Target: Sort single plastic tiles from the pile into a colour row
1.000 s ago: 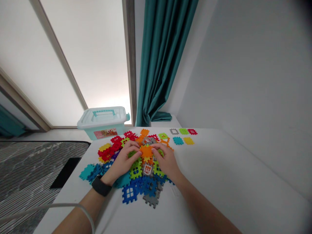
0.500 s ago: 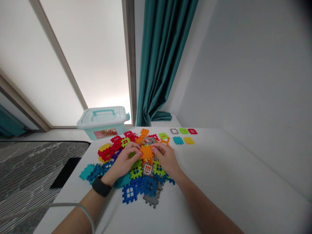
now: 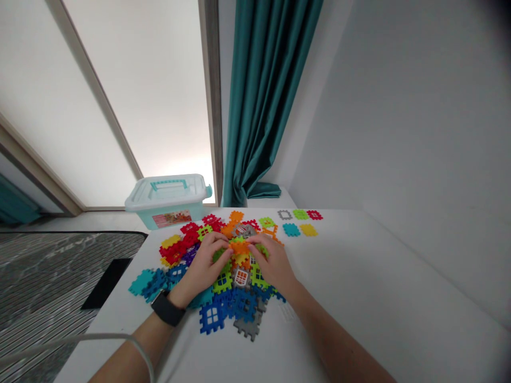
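A heap of coloured interlocking plastic tiles [image 3: 223,298] lies on the white table [image 3: 359,308]. My left hand [image 3: 203,266], with a black watch on its wrist, and my right hand [image 3: 271,263] meet above the heap. Both pinch one orange tile [image 3: 238,247] between thumbs and fingers, holding it low and nearly flat just over the other pieces. Green, grey and blue tiles lie directly under my hands.
Several single tiles [image 3: 297,230] lie apart in rows at the back of the table. A pale teal lidded storage box [image 3: 167,199] stands at the back left. A teal curtain [image 3: 263,106] hangs behind. Left of the table are a striped rug and a white cable.
The orange tile, held tilted up half a second ago, now lies flatter and lower between my fingers. Both hands stay in the same spot.
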`<state>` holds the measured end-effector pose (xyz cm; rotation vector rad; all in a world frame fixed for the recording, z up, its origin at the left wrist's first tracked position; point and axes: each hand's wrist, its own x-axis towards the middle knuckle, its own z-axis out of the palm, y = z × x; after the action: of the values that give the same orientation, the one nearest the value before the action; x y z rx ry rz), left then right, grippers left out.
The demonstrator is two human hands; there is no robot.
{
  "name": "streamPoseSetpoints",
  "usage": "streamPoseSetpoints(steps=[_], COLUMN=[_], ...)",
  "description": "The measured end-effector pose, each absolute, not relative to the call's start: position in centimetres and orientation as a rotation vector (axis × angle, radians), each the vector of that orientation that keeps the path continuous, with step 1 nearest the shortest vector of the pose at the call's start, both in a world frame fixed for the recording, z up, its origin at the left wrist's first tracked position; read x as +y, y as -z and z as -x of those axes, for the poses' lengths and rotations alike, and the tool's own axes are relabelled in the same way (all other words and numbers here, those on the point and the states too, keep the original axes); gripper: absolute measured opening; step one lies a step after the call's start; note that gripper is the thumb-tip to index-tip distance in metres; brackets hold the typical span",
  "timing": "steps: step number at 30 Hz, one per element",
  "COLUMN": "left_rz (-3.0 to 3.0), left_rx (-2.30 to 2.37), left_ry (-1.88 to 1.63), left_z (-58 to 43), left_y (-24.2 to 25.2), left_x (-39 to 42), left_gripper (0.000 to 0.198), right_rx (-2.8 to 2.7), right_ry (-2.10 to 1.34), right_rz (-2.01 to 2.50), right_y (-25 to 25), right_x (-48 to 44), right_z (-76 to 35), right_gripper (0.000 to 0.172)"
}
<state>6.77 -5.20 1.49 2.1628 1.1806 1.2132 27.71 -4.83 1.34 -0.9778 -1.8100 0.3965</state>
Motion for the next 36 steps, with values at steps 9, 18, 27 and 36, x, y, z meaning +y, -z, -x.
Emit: streamPoseSetpoints(steps=[9, 18, 27, 36], left_rz=[-2.112, -2.259, -2.419, -2.425], left_rx=[1.046, 1.195, 1.251, 1.271], left_ry=[-1.137, -1.277, -1.308, -1.242], left_z=[-6.1, -6.0, -6.1, -6.6], left_y=[-1.9, -1.4, -0.8, -0.4], left_x=[-5.5, -5.3, -5.1, -5.2], left_gripper=[0.023, 0.028, 0.042, 0.042], right_rx=[-1.940, -2.000, -2.010, -2.015], right_ry=[-0.118, -0.158, -0.183, -0.201], right_rz=[0.725, 0.833, 0.887, 0.915], right_y=[-1.9, -1.0, -0.4, -0.7], right_x=[-5.7, -5.2, -5.0, -4.9], right_z=[-27.7, -27.9, -27.7, -28.0], right_gripper=[0.018, 0.019, 0.030, 0.025])
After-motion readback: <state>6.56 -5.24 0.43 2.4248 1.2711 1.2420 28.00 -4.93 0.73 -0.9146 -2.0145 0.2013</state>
